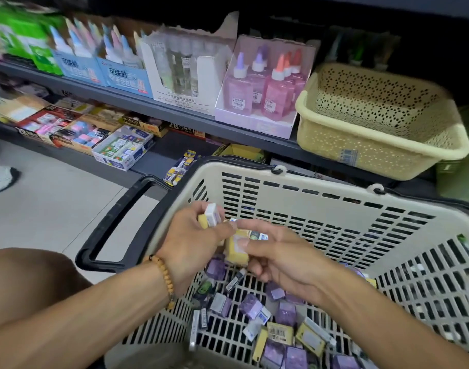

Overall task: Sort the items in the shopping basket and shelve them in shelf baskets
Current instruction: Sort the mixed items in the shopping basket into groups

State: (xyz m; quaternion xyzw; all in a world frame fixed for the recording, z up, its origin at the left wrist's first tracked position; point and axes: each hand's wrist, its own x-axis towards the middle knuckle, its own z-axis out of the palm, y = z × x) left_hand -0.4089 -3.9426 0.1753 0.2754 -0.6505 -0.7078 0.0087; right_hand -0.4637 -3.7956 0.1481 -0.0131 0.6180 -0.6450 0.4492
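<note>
Near centre, over shopping basket [321, 206]: left hand [193, 235], fingers closed on small white eraser [211, 214] plus yellow piece beneath; beaded bracelet [165, 278] at wrist. Right hand [278, 257] just beside, fingertips pinching yellow box [237, 250], topped by small printed packet. Hands touching at the yellow box.

Shopping basket: beige, slotted walls, black handle [116, 227] folded down at left. On basket floor, near right: loose small items [278, 323] — purple packs, yellow packs, white erasers, dark-labelled sticks, jumbled.

Far right, on grey shelf [158, 107]: cream shelf basket [382, 123], perforated, barcode sticker on front wall; nothing visible inside.

Left of shelf basket, same shelf: tray of pink glue bottles [265, 83], white carton of clear bottles [180, 62], blue cartons of white bottles [102, 65], green packs at far left, blurred.

Lower shelf, far left: open cartons of erasers [121, 147] and similar small stationery.

Far left on tiled floor: part of a shoe [1, 179].
</note>
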